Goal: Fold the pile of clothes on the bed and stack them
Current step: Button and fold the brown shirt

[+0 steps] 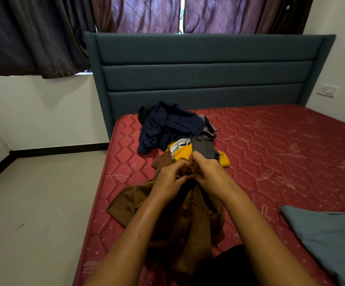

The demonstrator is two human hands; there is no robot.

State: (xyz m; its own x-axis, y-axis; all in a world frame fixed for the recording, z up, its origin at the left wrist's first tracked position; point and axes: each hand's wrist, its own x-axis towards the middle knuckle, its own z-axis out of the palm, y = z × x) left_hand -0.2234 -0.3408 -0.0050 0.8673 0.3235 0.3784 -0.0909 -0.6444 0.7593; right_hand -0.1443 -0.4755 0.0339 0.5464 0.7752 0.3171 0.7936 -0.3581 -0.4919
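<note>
While both hands work at the top of the brown shirt, the step in hand appears to be closing or lining up its front before folding. It would go best if the two front edges are brought level and the cloth is then laid flat on the mattress, sleeves spread, since it now hangs bunched and would crease if folded as it is.

In the head view, the left hand and the right hand are close together, their fingers curled and pinching the shirt's upper middle; whether a button is between them cannot be told. The shirt is thin, limp and rumpled. Its lower part trails toward the mattress's near edge and one side spreads toward the left edge.

Beyond the hands, toward the headboard and the left edge, lies the unfolded pile: a navy shirt, a yellow garment and a grey garment, heaped and overlapping. A blue-grey cloth lies flat near the near right corner.
</note>
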